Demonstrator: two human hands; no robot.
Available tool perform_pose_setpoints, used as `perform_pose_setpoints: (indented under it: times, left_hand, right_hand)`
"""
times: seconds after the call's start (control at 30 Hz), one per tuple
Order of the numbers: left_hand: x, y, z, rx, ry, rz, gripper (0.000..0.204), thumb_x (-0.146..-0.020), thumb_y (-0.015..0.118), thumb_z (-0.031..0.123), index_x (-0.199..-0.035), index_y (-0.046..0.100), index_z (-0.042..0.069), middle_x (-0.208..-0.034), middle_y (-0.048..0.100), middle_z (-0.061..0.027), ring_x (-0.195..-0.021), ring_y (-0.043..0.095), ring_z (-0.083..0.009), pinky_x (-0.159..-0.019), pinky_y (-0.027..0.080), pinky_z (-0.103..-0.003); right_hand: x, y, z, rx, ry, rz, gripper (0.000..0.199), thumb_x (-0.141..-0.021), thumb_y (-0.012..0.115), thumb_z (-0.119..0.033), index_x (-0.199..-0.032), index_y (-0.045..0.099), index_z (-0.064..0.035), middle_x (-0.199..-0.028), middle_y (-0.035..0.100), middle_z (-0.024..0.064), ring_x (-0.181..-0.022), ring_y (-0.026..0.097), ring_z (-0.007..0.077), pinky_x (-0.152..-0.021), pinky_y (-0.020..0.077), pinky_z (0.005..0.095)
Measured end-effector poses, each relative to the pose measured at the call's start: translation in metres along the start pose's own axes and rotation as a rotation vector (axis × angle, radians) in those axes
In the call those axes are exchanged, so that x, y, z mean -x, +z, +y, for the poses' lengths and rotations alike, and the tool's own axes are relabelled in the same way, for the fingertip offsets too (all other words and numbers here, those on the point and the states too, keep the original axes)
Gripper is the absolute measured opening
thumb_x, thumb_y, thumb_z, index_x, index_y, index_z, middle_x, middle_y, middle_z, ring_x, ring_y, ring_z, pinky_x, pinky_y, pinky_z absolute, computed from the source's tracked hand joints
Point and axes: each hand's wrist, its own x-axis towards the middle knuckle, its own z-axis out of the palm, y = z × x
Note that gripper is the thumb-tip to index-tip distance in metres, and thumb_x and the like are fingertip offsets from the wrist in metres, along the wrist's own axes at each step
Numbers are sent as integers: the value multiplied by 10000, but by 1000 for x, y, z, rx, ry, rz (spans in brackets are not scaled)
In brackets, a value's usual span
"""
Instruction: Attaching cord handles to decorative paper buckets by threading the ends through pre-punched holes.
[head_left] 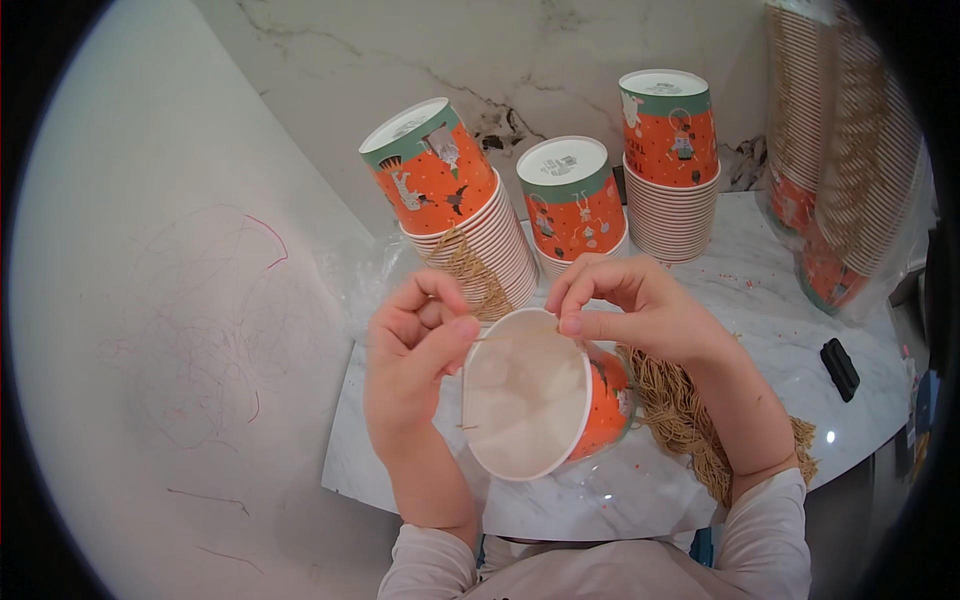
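Note:
A paper bucket, white inside and orange and green outside, lies tilted on its side with its mouth toward me. My left hand is at the left of its rim, thumb and finger pinched on a thin tan cord. The cord runs across the upper part of the mouth to my right hand, which pinches at the top right of the rim. A short end of cord shows at the rim's lower left. Whether the cord passes through a hole in the rim is too small to tell.
Behind stand three upside-down bucket stacks: left, middle and right. Tan cords hang against the left stack; a larger cord bundle lies under my right forearm. Bagged buckets and a black object sit right.

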Motion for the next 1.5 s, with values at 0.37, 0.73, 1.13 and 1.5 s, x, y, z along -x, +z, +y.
perform_pose_setpoints:
  times: [0.37,0.73,1.13,1.5]
  left_hand:
    - [-4,-9,-1,402,335,12,169,-926,562,-42,-942,471,100,-719,483,17,-512,384,-32,-485,274,-205]
    - [1,-17,-1,156,318,-270,230,-946,562,-39,-1152,502,45,-750,562,-10,-564,478,-64,-528,347,-224]
    - [-11,10,-16,-631,-91,-116,323,-894,760,146,-1172,646,27,-922,637,-8,-663,500,-52,-613,437,-228]
    - [-15,6,-20,-804,-63,-166,165,-868,744,123,-907,645,-2,-791,604,-43,-656,525,-114,-593,428,-271]
  right_hand:
    - [-3,4,3,-40,-120,105,95,-938,728,-106,-936,704,-14,-973,632,24,-858,604,85,-752,500,249]
    - [-6,4,8,360,-452,321,61,-913,724,-65,-938,717,-11,-996,638,55,-946,612,122,-842,505,273]
    - [-6,15,12,480,-398,270,47,-887,734,-34,-906,709,0,-952,645,59,-907,627,165,-786,511,297]
    - [-10,16,30,522,-326,170,67,-866,757,-65,-887,721,-13,-918,640,49,-872,627,161,-781,492,291]
